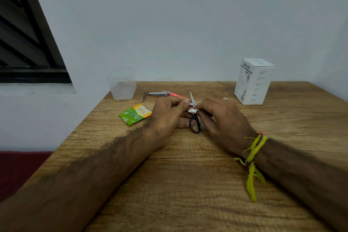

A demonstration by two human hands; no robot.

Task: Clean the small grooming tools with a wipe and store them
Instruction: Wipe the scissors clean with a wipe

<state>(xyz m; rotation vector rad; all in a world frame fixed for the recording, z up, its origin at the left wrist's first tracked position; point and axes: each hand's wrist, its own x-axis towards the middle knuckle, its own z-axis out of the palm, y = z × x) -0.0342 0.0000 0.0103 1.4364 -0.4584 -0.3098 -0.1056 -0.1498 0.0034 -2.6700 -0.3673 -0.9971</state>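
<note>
My left hand (pixel 166 115) grips small black-handled scissors (pixel 194 123), blades pointing up and away over the wooden table (pixel 188 184). My right hand (pixel 224 118) pinches a small white wipe (pixel 193 110) against the scissors just above the handles. Behind the hands lie metal tweezers (pixel 144 94), a silver nail clipper (pixel 159 93) and a thin pink tool (pixel 177 95). A clear plastic container (pixel 122 84) stands at the table's back left corner.
A green and orange wipe sachet (pixel 135 114) lies left of my left hand. A white cardboard box (pixel 253 81) stands at the back right. A wall runs behind the table. The table's left edge drops to a dark red floor.
</note>
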